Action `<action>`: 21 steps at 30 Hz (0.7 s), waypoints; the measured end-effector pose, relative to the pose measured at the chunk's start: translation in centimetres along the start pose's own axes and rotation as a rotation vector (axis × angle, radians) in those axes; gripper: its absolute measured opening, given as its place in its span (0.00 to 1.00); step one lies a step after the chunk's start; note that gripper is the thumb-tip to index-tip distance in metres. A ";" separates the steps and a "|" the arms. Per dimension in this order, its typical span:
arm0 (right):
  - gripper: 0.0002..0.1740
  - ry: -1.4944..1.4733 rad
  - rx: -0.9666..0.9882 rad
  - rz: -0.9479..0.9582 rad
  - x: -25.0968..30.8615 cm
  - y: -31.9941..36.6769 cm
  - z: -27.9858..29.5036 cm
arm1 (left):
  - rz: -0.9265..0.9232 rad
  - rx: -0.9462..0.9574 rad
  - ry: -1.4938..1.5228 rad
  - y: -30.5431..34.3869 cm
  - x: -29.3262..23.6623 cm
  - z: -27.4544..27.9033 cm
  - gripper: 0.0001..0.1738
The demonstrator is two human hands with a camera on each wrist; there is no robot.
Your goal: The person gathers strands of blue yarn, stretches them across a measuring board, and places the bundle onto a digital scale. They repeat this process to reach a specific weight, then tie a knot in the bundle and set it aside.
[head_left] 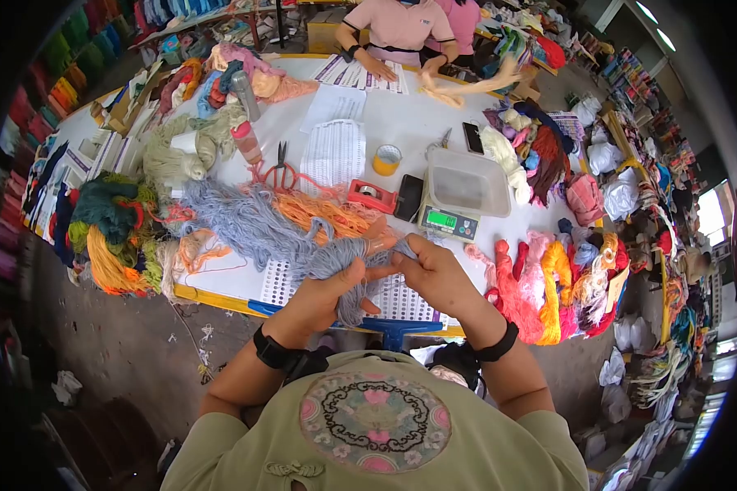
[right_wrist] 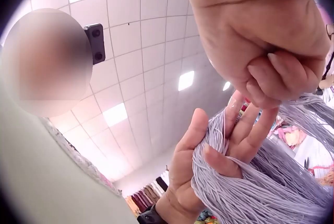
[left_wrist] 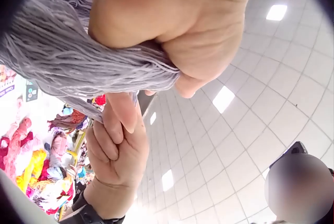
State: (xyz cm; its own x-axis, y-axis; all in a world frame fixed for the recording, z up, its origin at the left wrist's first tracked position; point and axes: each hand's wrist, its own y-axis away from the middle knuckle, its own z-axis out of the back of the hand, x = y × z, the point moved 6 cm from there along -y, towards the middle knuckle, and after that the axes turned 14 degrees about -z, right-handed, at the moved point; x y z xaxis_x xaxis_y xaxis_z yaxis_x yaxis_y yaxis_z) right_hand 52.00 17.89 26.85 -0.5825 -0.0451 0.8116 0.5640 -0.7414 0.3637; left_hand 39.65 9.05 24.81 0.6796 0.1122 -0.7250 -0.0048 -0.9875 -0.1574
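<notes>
A thick skein of grey-blue yarn [head_left: 250,219] stretches across the table toward me, and its near end is in my left hand [head_left: 323,296]. In the right wrist view the left thumb and fingers wrap round the yarn [right_wrist: 250,192], with the strands hanging over the palm. My right hand [head_left: 444,274] is close against the left fingertips. Its fingers are curled, pinching a few strands at the skein's end, as the left wrist view shows beside the yarn [left_wrist: 78,59]. Below both hands lies a sheet with rows of holes [head_left: 408,301].
A digital scale [head_left: 449,222] with a clear plastic tub [head_left: 467,182] stands right of the hands, near a red tape dispenser [head_left: 373,196], a phone [head_left: 409,197] and scissors [head_left: 281,170]. Coloured skeins [head_left: 540,286] pile at the right edge. Another person [head_left: 397,33] works across the table.
</notes>
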 end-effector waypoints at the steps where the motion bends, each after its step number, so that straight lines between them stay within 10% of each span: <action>1: 0.09 0.030 0.022 -0.028 0.2 0.1 0.0 | 0.000 0.001 0.001 0.0 0.1 0.0 0.38; 21: 0.08 -0.455 0.591 -0.143 0.0 1.5 -3.8 | -0.064 0.067 0.040 -0.5 0.8 -0.5 0.43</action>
State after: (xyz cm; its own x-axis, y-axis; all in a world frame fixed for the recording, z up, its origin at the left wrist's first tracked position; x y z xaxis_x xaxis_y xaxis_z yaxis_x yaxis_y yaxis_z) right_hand 50.57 14.23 25.68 -0.4470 0.3999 0.8002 0.7956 -0.2312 0.5600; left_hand 40.55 9.63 24.63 0.7087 0.1688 -0.6850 -0.0084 -0.9689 -0.2475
